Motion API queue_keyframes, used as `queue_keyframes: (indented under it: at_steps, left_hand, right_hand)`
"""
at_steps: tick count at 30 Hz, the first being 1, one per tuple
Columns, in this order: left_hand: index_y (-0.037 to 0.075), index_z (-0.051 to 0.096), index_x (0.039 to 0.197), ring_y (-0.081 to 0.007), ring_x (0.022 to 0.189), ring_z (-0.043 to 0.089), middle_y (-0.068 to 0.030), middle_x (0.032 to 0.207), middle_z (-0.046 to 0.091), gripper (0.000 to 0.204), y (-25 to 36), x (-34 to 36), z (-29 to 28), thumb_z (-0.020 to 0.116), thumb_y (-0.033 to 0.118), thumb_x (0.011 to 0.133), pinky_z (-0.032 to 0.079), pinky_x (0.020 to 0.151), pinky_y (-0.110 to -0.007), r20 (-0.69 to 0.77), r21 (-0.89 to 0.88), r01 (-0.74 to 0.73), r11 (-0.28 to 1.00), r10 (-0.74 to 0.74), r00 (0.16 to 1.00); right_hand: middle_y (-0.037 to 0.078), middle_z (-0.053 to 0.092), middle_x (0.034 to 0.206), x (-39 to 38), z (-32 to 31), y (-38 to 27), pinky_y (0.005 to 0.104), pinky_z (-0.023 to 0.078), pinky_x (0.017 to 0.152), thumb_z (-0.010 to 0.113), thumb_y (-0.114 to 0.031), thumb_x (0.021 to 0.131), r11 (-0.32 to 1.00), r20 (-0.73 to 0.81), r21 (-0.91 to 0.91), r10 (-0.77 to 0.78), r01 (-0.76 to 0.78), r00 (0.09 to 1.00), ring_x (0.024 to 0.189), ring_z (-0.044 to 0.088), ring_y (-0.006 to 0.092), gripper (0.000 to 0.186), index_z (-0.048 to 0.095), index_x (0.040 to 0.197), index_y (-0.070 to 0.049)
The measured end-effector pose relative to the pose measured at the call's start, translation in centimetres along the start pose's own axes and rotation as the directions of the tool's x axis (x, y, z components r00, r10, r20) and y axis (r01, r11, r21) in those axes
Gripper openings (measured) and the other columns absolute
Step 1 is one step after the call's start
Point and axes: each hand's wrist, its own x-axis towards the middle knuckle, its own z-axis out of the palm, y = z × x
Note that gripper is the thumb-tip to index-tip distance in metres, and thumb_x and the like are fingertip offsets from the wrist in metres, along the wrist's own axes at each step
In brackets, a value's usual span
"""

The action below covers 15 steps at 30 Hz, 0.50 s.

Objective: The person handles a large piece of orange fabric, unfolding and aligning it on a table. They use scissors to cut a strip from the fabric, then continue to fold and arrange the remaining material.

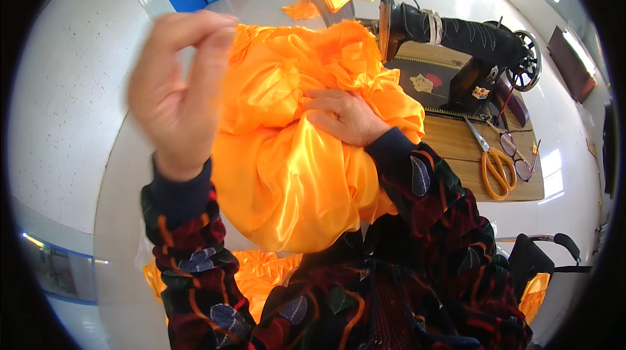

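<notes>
Looks mid-job: cloth [293,187] bunched under right hand's [349,117] open fingers, left hand [173,89] raised by its left edge, too blurred to tell if closed; some gathering seems done, straightening likely left.

We have room to pass left of our raised left hand [164,99]; rightward, beyond the heaped orange cloth [287,167], the sewing machine [460,35] blocks us, with scissors [484,146] (blades toward it) lying nearer.
</notes>
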Motion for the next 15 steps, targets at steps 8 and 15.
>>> queue_keyframes:
  at_steps: [8, 15]
  left_hand:
    - [0.005, 0.044, 0.064, -0.0049, 0.055, 0.031, 0.0045, 0.059, 0.037, 0.038, -10.7, -12.0, 10.5, 0.058, 0.022, 0.096, 0.029, 0.048, -0.027, 0.126, -0.209, 0.746, 0.632, -0.739, 0.661]
    - [0.004, 0.044, 0.063, -0.0034, 0.057, 0.032, 0.0052, 0.06, 0.038, 0.041, -12.1, -16.6, 12.5, 0.056, 0.025, 0.097, 0.029, 0.049, -0.026, 0.178, -0.323, 0.792, 0.517, -0.789, 0.588]
  right_hand:
    - [0.02, 0.06, 0.123, 0.2, -0.2, -0.3, 0.0394, 0.046, 0.094, 0.06, -0.02, 0.089, 0.999, 0.038, -0.033, 0.0, 0.001, 0.999, 0.111, 0.058, 0.0355, 0.024, 0.066, 0.107, -0.005]
    - [0.016, 0.062, 0.118, 0.1, -0.2, -0.3, 0.0401, 0.046, 0.092, 0.061, -0.024, 0.088, 1.0, 0.03, -0.007, 0.013, -0.013, 0.999, 0.104, 0.06, 0.0346, 0.025, 0.066, 0.103, -0.006]
